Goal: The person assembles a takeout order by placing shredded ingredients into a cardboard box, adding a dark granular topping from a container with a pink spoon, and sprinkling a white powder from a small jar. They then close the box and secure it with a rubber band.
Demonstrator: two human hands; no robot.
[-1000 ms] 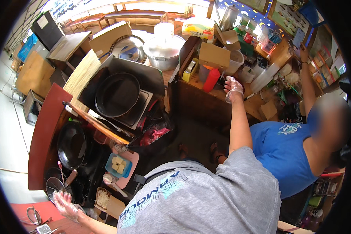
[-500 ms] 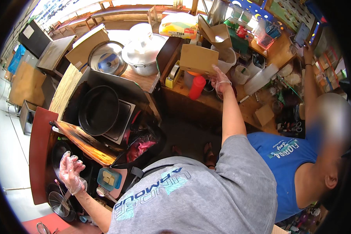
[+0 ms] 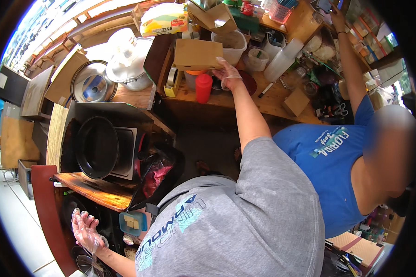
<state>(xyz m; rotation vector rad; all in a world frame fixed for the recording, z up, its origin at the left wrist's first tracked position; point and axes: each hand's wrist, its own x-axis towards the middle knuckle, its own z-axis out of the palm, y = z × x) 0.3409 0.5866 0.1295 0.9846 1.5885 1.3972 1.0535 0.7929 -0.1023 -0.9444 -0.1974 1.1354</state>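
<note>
My right hand (image 3: 227, 75), in a clear plastic glove, reaches to the shelf, its fingers gripping the lower right corner of a brown cardboard box (image 3: 198, 54). Just below the box stands a red squeeze bottle (image 3: 203, 88). My left hand (image 3: 85, 231), gloved too, hangs at the lower left, palm up with fingers loosely bent and apart. Nothing lies in it. Nearest to it are dark pans, a wire strainer (image 3: 88, 266) and a blue container (image 3: 132, 223) with pale blocks inside.
A black pan (image 3: 97, 147) sits on a stove behind a dark screen. Beyond are a silver pot (image 3: 131, 69) and a round metal lid (image 3: 94, 82). On my right, a person in a blue shirt (image 3: 316, 171) holds up a phone (image 3: 322, 6).
The view has shifted, so the shelf and stove appear farther left. My right hand stays at the box corner. My left hand sits slightly lower beside the blue container.
</note>
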